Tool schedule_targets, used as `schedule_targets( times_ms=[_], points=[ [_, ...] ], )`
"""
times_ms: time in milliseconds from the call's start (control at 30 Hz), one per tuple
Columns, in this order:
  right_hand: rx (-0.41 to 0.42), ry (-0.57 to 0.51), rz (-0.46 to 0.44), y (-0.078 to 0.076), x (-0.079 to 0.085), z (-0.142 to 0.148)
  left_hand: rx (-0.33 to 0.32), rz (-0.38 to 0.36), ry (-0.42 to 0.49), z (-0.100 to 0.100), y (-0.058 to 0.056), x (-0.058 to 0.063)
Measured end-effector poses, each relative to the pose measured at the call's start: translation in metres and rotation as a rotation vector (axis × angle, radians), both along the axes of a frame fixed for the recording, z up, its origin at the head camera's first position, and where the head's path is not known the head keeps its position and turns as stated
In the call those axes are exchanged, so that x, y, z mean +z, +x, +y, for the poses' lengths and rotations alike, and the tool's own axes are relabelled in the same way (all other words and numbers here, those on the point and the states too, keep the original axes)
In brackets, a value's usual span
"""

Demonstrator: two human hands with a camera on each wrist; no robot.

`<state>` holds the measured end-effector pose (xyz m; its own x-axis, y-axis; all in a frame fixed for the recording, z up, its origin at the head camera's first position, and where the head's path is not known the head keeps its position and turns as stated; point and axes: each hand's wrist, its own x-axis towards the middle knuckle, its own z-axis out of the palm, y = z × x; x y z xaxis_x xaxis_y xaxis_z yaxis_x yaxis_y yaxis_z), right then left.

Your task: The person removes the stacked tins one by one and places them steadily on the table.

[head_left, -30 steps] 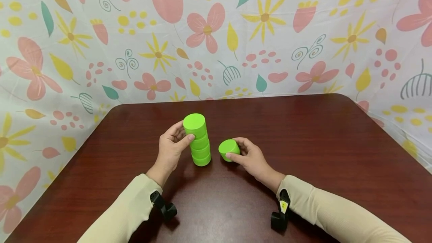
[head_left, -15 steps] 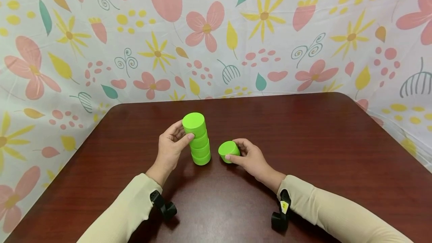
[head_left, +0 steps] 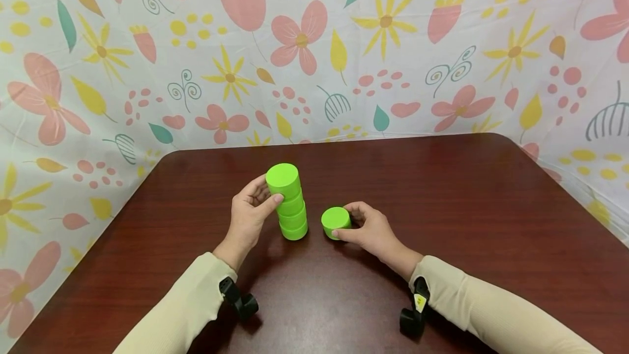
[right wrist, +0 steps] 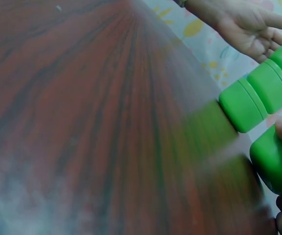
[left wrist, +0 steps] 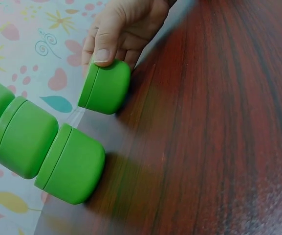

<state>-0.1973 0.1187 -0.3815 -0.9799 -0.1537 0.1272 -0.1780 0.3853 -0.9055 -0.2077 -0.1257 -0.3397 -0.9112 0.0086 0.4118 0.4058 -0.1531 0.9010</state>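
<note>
Several small bright green round jars with lids stand in a slightly uneven stack point(head_left: 292, 212) on the table. My left hand point(head_left: 247, 211) grips the top jar point(head_left: 283, 180) from the left, its thumb across the front. To the right of the stack, my right hand point(head_left: 369, 227) holds a single green jar point(head_left: 336, 220) between thumb and fingers, upright, its base right at the tabletop. In the left wrist view, that single jar point(left wrist: 106, 88) is a short way from the bottom jar point(left wrist: 75, 164) of the stack. The right wrist view shows the held jar point(right wrist: 276, 159) partly cut off.
The dark reddish wooden table point(head_left: 442, 190) has a glossy surface. A floral cloth point(head_left: 304, 102) hangs behind it and along its sides. A black wrist camera point(head_left: 239, 300) sits on the left sleeve, another camera point(head_left: 414, 313) on the right.
The jar in my right hand has gone from tilted to level, lower and slightly to the right. My left hand and the stack have stayed nearly still.
</note>
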Motion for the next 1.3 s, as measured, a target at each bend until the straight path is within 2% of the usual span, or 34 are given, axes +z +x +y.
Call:
schedule_targets(
  times_ms=[300,1100,1300],
  points=[
    [-0.019,0.085,0.004,0.0008,0.0010,0.0040,0.006,-0.003,0.011,0.0002,-0.0004,-0.0005],
    [-0.046,0.187,0.036,0.0000,0.0017,0.0063,-0.012,0.023,0.032,0.0010,-0.0023,-0.0004],
    [-0.041,0.176,0.036,0.0004,0.0020,0.0059,-0.008,0.027,0.031,0.0013,-0.0026,-0.0012]
  ],
)
